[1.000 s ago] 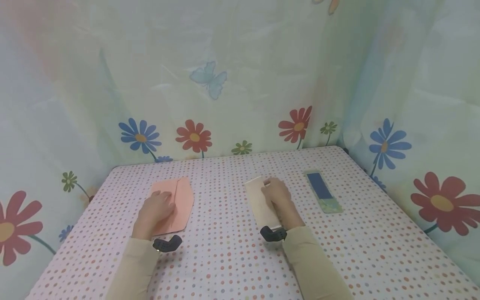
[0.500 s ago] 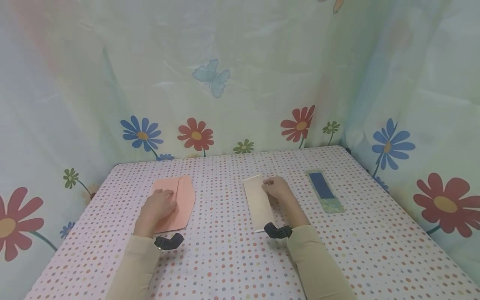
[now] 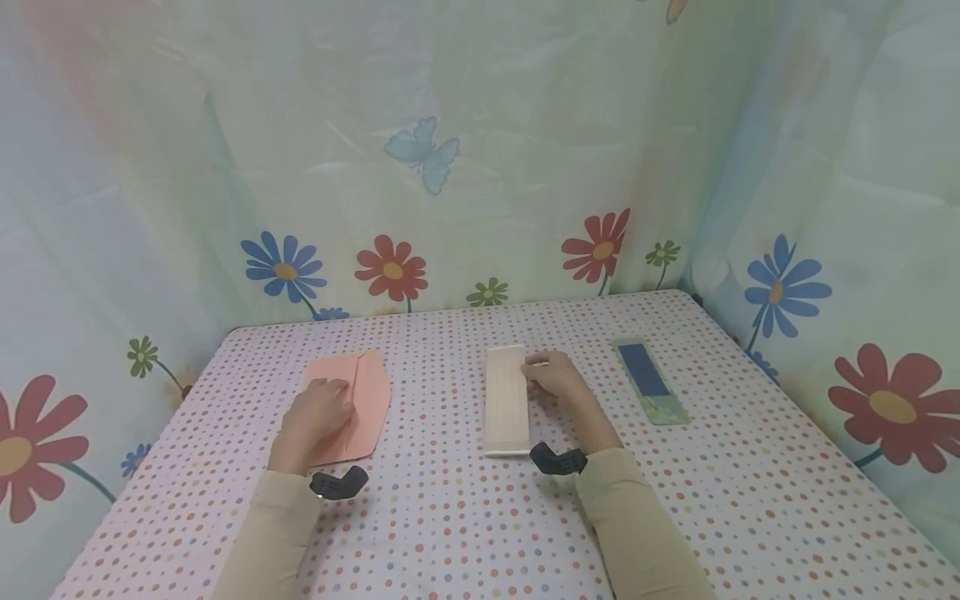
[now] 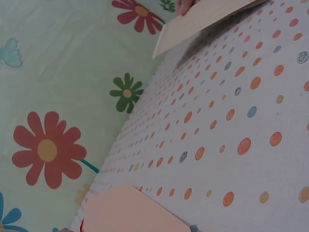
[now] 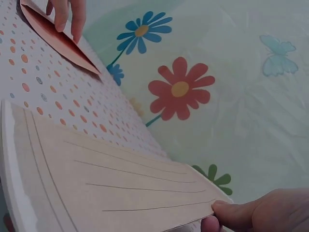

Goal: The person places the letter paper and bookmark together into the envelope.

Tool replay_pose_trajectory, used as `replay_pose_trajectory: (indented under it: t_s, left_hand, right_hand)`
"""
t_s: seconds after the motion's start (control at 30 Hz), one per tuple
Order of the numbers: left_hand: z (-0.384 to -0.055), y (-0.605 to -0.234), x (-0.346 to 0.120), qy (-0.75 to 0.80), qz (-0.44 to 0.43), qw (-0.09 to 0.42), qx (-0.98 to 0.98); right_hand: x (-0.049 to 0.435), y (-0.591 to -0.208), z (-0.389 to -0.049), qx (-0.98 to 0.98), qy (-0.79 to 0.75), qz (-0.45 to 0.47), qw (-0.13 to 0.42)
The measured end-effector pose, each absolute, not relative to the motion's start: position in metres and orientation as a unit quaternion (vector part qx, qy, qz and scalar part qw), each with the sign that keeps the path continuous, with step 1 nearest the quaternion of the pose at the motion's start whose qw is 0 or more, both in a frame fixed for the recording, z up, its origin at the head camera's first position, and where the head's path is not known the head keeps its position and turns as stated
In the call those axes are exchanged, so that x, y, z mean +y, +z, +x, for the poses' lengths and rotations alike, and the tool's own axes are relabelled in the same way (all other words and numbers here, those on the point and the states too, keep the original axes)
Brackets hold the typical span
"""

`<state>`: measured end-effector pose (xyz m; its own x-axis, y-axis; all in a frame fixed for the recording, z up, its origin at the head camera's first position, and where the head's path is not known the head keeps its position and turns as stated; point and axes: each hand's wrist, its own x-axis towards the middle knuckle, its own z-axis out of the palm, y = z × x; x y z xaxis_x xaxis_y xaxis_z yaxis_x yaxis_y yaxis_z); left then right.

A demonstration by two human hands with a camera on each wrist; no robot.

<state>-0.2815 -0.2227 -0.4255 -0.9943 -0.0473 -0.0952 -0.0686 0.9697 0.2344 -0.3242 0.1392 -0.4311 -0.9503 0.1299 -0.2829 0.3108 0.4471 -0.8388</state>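
My left hand (image 3: 318, 417) is over the pink envelope (image 3: 371, 408) on the left of the table, its curled fingers at the slit across it. In the right wrist view the envelope's mouth gapes, and the left fingertips (image 5: 62, 21) grip its raised edge. My right hand (image 3: 558, 379) pinches a folded cream sheet of lined letter paper (image 3: 506, 404) by its far right edge, with the thumb (image 5: 236, 212) on the ruled face. That paper is tilted above the table in the left wrist view, with a shadow under it.
A flat green packet with a dark blue panel (image 3: 643, 372) lies on the right of the dotted table (image 3: 442, 517). A flower-printed curtain (image 3: 480, 167) hangs behind and beside the table. Dotted tabletop lies between the envelope and the paper.
The paper's near end has swung left, so it now stands straighter in the head view and its ruled lines face up. My left hand stays on the envelope.
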Motion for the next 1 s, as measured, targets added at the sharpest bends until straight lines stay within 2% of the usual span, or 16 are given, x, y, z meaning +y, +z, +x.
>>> replay_pose_trajectory:
  t_s: [1.0]
  left_hand:
    - [-0.283, -0.426, -0.221, 0.141, -0.039, 0.049, 0.988]
  right_hand:
    - [0.104, -0.438, -0.323, 0.754, -0.642, 0.115, 0.076]
